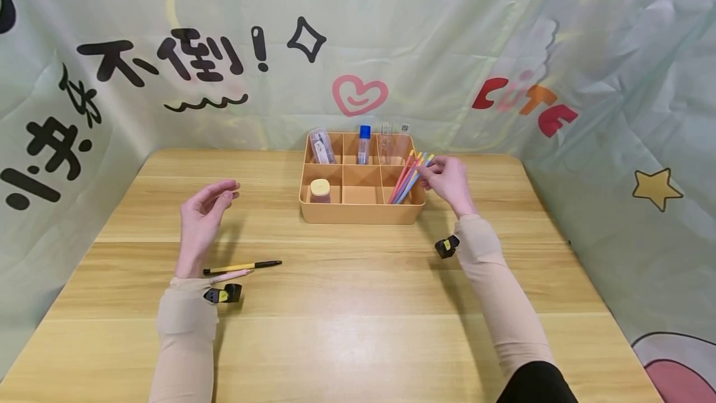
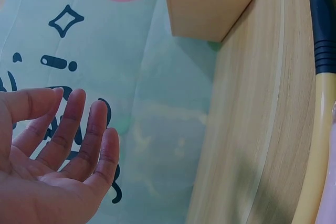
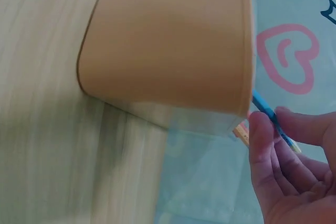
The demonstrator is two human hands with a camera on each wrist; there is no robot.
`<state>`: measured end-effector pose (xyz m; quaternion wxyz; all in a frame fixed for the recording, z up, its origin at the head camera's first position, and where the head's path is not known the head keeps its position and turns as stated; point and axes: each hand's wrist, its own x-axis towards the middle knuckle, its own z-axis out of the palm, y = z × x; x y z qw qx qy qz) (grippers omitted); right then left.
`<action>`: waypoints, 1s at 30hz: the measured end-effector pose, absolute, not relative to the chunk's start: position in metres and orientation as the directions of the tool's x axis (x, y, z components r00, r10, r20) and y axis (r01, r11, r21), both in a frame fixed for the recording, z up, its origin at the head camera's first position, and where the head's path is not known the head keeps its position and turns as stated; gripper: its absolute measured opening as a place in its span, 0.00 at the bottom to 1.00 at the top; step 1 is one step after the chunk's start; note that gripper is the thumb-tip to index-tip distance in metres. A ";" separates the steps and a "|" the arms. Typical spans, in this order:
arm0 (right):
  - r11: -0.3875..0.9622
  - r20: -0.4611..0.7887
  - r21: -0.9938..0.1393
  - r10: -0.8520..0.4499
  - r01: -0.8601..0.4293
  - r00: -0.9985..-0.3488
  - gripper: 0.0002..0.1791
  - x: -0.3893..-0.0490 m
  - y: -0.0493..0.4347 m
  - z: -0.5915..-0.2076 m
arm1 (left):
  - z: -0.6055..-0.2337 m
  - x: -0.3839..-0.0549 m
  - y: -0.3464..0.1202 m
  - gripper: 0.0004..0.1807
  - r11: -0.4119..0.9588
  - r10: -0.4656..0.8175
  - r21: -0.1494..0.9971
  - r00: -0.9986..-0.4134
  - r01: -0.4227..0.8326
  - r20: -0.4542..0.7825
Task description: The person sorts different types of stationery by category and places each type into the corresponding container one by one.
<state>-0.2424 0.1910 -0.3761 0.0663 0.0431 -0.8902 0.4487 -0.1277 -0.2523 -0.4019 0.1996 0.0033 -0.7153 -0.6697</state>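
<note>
A tan desk organizer (image 1: 358, 214) with several compartments stands at the back of the table. Several coloured pencils (image 1: 398, 184) lean in its front right compartment. Over that corner, my right hand (image 1: 447, 182) pinches a blue pencil (image 3: 266, 109) between thumb and index finger near its upper end. The pencil's lower part is hidden by the organizer's wall in the right wrist view. My left hand (image 1: 202, 216) is raised left of the organizer, palm facing inward, fingers loosely bent and holding nothing. Below its wrist lie a yellow-and-black pen (image 1: 242, 266) and a pink pen (image 1: 232, 275).
A jar with a cream lid (image 1: 320, 188) occupies the front left compartment. In the back row stand a clear packaged item (image 1: 321, 147), a blue-capped tube (image 1: 364, 145) and a clear bottle (image 1: 386, 143). A printed curtain (image 1: 425, 48) hangs right behind the table.
</note>
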 end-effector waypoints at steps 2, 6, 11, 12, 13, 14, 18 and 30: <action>0.578 0.169 -0.804 0.002 -0.136 -0.986 0.17 -0.242 0.191 -0.378 | -0.402 -0.127 -0.253 0.17 0.102 -0.272 0.960 -0.921 0.262 0.280; 0.492 0.214 -0.856 0.056 -0.160 -0.975 0.18 -0.234 0.193 -0.383 | -0.403 -0.127 -0.253 0.17 0.095 -0.275 0.961 -0.921 0.260 0.276; 0.360 0.263 -0.911 0.128 -0.202 -0.956 0.17 -0.211 0.197 -0.390 | -0.404 -0.127 -0.255 0.16 0.089 -0.282 0.960 -0.917 0.266 0.281; 0.336 0.265 -0.919 0.136 -0.207 -0.955 0.17 -0.205 0.198 -0.392 | -0.404 -0.127 -0.255 0.16 0.088 -0.282 0.959 -0.917 0.268 0.282; 0.319 0.264 -0.924 0.140 -0.209 -0.954 0.17 -0.199 0.198 -0.393 | -0.404 -0.127 -0.255 0.16 0.089 -0.284 0.959 -0.916 0.270 0.284; 0.304 0.263 -0.929 0.142 -0.210 -0.954 0.17 -0.193 0.199 -0.394 | -0.404 -0.127 -0.255 0.16 0.088 -0.286 0.959 -0.915 0.271 0.285; 0.243 0.252 -0.946 0.131 -0.216 -0.959 0.17 -0.175 0.199 -0.398 | -0.404 -0.125 -0.259 0.16 0.087 -0.275 0.959 -0.919 0.270 0.283; 0.128 0.293 -0.953 0.141 -0.276 -0.946 0.16 -0.173 0.203 -0.419 | -0.399 -0.107 -0.295 0.18 0.664 0.186 0.725 -0.979 0.186 0.081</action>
